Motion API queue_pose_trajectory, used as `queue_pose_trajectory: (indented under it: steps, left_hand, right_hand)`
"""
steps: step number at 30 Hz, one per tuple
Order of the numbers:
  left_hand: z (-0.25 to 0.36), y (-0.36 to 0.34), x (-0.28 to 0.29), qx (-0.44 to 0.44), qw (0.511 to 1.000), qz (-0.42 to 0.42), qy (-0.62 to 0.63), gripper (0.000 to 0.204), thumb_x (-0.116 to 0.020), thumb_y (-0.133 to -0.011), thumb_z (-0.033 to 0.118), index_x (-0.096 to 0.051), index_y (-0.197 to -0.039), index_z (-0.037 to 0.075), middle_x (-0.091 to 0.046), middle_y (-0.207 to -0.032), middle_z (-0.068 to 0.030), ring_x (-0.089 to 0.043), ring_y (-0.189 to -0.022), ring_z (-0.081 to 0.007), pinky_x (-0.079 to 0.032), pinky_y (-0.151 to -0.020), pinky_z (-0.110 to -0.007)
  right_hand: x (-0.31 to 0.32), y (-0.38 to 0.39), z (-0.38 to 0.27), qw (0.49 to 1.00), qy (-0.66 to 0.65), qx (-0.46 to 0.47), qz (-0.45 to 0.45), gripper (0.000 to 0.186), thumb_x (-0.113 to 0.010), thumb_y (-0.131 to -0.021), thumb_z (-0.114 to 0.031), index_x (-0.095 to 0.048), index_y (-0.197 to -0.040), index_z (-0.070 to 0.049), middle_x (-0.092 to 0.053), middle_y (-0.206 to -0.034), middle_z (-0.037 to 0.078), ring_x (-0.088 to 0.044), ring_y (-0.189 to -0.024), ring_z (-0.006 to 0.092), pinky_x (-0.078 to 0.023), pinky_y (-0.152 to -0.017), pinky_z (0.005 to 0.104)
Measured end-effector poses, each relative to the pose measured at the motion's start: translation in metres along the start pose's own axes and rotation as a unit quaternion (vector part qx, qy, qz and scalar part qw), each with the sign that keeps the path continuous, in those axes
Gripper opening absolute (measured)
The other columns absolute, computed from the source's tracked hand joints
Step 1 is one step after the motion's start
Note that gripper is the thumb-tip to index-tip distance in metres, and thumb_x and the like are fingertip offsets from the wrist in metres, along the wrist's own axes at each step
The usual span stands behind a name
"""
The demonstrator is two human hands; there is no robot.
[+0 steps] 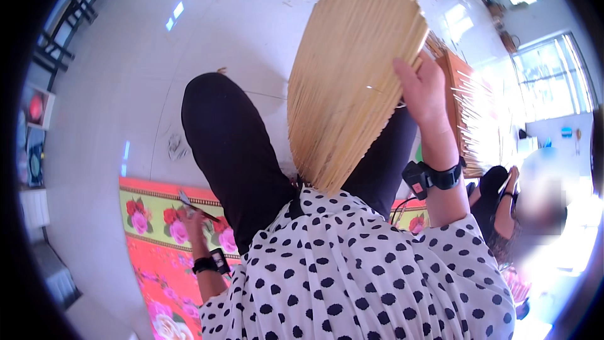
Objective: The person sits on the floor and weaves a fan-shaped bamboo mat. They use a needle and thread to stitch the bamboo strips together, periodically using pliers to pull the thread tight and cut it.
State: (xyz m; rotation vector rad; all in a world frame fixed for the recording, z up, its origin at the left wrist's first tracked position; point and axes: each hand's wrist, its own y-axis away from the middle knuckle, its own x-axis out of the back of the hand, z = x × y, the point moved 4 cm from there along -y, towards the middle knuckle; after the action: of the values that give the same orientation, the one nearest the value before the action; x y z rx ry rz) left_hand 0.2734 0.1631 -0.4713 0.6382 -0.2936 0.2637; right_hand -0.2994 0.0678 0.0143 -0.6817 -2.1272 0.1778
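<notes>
An oval panel of pale straw-coloured strips [352, 69] laid side by side rises in front of me, its narrow end down near my lap. My right hand [428, 91] is closed on its right edge, the thumb on the near face and the other fingers mostly hidden behind. Out to my left, low over a flowered cloth, my left hand [195, 223] is closed round a slim tool [186, 199] with a greyish end and a dark shaft. Its exact kind is too small to make out.
A red and yellow flowered cloth [148, 245] lies beneath me. To the right, many thin pale sticks [469, 119] lie by a brown board [450, 82]. Another person [503, 208] sits at the far right. Dark benches [66, 19] stand at the upper left.
</notes>
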Motion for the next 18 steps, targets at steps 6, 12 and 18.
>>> queue_pose_trajectory:
  steps: [6,12,18]
  left_hand:
    - [0.326,0.110,0.019,-0.334,0.922,0.036,0.192,0.020,-0.052,-0.093,0.020,-0.054,-0.106,0.004,-0.062,-0.102,-0.0107,-0.059,-0.092,-0.0182,-0.047,-0.080,-0.034]
    - [0.422,0.186,-0.086,-0.400,0.795,-0.333,0.312,0.024,-0.041,-0.095,0.020,-0.054,-0.088,0.002,-0.059,-0.113,-0.0162,-0.060,-0.096,-0.0262,-0.048,-0.087,-0.040]
    - [0.429,0.241,-0.168,-0.442,0.769,-0.457,0.066,0.014,-0.063,-0.089,0.008,-0.056,-0.085,-0.003,-0.054,-0.103,-0.0138,-0.056,-0.091,-0.0218,-0.046,-0.077,-0.030]
  right_hand:
    - [-0.003,0.015,0.003,0.999,-0.022,-0.037,-0.019,0.033,-0.063,-0.087,-0.023,-0.061,-0.098,0.007,-0.066,-0.075,0.021,-0.068,-0.072,0.0322,-0.053,-0.069,0.0381]
    - [-0.003,0.018,-0.006,0.998,-0.034,-0.048,-0.025,0.031,-0.062,-0.087,-0.022,-0.061,-0.099,0.007,-0.066,-0.075,0.021,-0.068,-0.072,0.0312,-0.053,-0.069,0.0377]
    - [-0.004,0.011,-0.014,0.996,-0.052,-0.057,-0.035,0.030,-0.061,-0.088,-0.020,-0.061,-0.102,0.007,-0.067,-0.076,0.019,-0.069,-0.072,0.0264,-0.053,-0.069,0.0355]
